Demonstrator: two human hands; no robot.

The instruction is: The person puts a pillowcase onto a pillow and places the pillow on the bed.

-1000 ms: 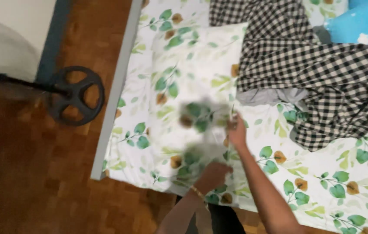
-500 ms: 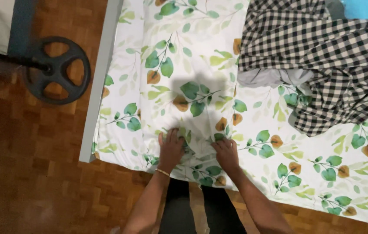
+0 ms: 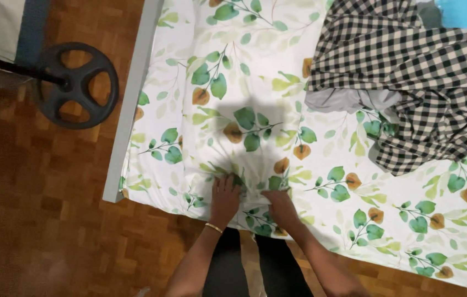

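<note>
My left hand [image 3: 224, 197] and my right hand [image 3: 279, 204] press flat, palms down, on a white pillow [image 3: 233, 93] printed with green and orange leaves. Both rest at its near end, close to the bed's front edge, fingers together and pointing away from me. A thin gold bracelet [image 3: 213, 227] circles my left wrist. The pillow lies on a sheet [image 3: 409, 220] of the same leaf print. Neither hand grips anything that I can see.
A black-and-white checked cloth [image 3: 409, 71] lies crumpled on the bed at the upper right, over a grey piece. A black weight plate on a bar [image 3: 77, 85] rests on the wooden parquet floor [image 3: 35, 220] to the left. The grey bed frame corner [image 3: 113, 192] is beside my left hand.
One second ago my hands held a blurred leaf-print bundle above the bed. Now they lie flat on the pillow's near end, and they have barely moved over the last half second.
</note>
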